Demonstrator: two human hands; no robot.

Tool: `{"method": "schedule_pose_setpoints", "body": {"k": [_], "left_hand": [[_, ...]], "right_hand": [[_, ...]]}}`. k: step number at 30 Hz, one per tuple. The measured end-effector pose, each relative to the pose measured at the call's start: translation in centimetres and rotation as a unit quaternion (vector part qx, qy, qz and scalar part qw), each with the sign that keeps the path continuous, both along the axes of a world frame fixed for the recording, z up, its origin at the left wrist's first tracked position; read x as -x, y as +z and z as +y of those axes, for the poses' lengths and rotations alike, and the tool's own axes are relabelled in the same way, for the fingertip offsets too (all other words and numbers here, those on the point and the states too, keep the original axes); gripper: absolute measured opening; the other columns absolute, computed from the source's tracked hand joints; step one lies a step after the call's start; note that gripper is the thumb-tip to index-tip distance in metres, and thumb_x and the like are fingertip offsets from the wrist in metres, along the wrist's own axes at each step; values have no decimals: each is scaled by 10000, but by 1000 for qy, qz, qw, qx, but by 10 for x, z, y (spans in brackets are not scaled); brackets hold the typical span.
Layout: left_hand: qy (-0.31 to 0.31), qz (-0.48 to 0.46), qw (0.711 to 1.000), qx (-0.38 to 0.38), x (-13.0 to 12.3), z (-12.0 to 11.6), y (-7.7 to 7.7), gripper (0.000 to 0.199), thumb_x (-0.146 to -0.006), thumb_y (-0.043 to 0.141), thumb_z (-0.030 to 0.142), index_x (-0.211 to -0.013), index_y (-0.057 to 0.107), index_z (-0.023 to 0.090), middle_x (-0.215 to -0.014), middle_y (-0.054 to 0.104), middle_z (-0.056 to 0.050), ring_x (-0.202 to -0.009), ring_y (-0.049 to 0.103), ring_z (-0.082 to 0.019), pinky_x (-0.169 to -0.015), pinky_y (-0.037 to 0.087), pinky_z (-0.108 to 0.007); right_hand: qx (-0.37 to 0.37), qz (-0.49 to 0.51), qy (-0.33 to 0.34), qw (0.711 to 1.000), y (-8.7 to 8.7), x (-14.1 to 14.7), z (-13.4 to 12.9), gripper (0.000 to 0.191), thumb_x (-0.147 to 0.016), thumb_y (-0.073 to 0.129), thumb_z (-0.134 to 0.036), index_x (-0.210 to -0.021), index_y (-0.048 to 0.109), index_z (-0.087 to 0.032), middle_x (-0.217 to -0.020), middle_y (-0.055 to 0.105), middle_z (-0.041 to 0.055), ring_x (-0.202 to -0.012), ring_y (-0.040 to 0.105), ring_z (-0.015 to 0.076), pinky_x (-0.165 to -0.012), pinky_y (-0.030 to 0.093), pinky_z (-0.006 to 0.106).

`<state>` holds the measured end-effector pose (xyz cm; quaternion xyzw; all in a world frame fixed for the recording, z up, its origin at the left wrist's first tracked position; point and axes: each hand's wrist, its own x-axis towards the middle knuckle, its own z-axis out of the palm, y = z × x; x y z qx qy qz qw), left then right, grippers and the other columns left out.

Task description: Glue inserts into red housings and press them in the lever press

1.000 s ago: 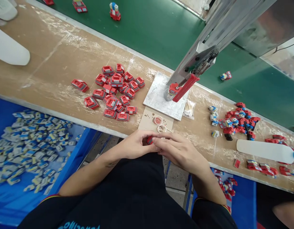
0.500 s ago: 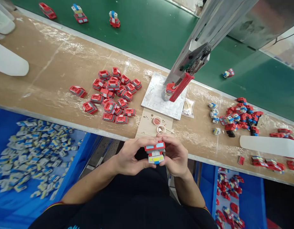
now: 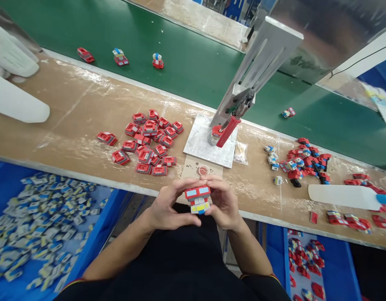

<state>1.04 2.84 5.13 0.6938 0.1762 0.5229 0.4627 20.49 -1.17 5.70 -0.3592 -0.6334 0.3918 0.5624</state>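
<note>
Between both hands, in front of my body at the table's near edge, is a red, white and yellow toy robot body (image 3: 198, 198) with light-blue window panels. My left hand (image 3: 170, 205) has its fingers along the top left of the toy, and its thumb reaches below it. My right hand (image 3: 225, 202) grips the right side, thumb at the lower right corner. Just beyond my fingers, a small round dish of red paint (image 3: 203, 170) sits on a spotted card (image 3: 189, 165). Farther back stands a hand press (image 3: 232, 121) with a red handle on a metal plate (image 3: 195, 146).
Red toy parts (image 3: 149, 129) are heaped left of the press. More red and blue parts (image 3: 305, 161) lie to the right, near a white bottle (image 3: 343, 196). Blue bins (image 3: 108, 221) flank me below the table. Several toys rest on the green belt (image 3: 193, 62) behind.
My view has tilted up, showing more beyond the belt. My left thumb has come off the toy's lower left corner; the right hand keeps its hold.
</note>
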Motion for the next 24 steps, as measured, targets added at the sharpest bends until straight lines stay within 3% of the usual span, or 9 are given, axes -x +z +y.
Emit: {"method": "schedule_pose_setpoints", "body": {"k": [5,9,12,16,18,20,22,24], "left_hand": [[14,-41,999,4,0,-7,5,686,-842,952,339,-1467,683,257,-1340,819,-131,-1250,799,-276,-1120,632,-311],[-1,-54,998,22,3,-4,5,687,-773,1003,264,-1406,736,261,-1263,850,-106,-1173,829,-266,-1068,650,-279],[4,-98,987,124,6,5,0,575,-770,1006,279,-1305,795,263,-1198,868,-101,-1056,861,-243,-919,688,-230],[72,-215,938,263,15,19,-4,511,-724,1028,421,-1161,840,235,-1104,883,-101,-936,873,-239,-843,713,-261],[99,-265,906,314,20,24,-4,530,-652,1053,483,-1080,853,243,-1051,885,-78,-943,869,-237,-872,714,-277],[98,-292,877,368,26,27,-4,538,-620,1053,533,-1048,857,274,-1067,880,-60,-1011,861,-246,-886,712,-274],[89,-309,857,404,29,30,-3,529,-620,1047,549,-1054,856,314,-1073,872,-28,-1002,857,-228,-816,706,-225],[74,-318,848,418,28,32,-1,502,-637,1053,504,-1069,852,345,-997,857,12,-863,845,-171,-689,676,-168]], "right_hand": [[-10,-47,-16,999,9,6,-10,468,-1019,678,-591,-1431,589,-389,-1310,724,95,-1253,729,275,-1023,645,416],[-6,-67,-19,998,12,6,-12,474,-1033,667,-570,-1454,582,-372,-1342,716,104,-1275,721,280,-1049,631,428],[-36,-122,-59,990,12,-12,5,486,-1031,676,-565,-1460,584,-356,-1356,688,113,-1220,711,279,-947,646,421],[-43,-219,-185,957,12,-51,48,431,-1004,705,-573,-1363,634,-345,-1494,592,127,-1234,646,290,-828,623,405],[1,-273,-154,950,17,-66,67,391,-1010,677,-600,-1288,692,-326,-1436,630,130,-1283,625,310,-860,621,425],[28,-299,-64,952,30,-76,77,377,-1022,647,-624,-1207,744,-310,-1263,708,112,-1179,675,287,-888,623,436],[11,-262,41,964,53,-81,83,392,-1026,637,-640,-1226,748,-320,-1130,756,78,-1020,721,244,-874,629,421],[-50,-177,102,978,85,-81,91,495,-1009,626,-694,-1383,668,-373,-1164,780,58,-984,743,232,-814,635,393]]}}
